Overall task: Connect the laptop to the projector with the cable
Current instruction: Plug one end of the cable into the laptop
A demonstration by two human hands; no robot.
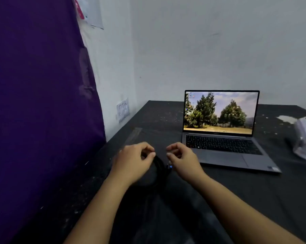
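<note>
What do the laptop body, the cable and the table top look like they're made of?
Laptop: grey matte shell, likely metal, possibly painted plastic; even dull sheen. Cable: black coil, probably rubber or braided jacket; too blurred to tell which. Table: black, matte, speckled with pale flecks; it could be a cloth or a worn painted board.

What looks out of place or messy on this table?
White specks and a pale smear mark the black tabletop beside the white projector. The open grey laptop sits level; the coiled black cable looks intact.

Purple cloth (39,103) hanging left, white wall (201,50), wall socket (123,110), dark speckled table (157,117)
</note>
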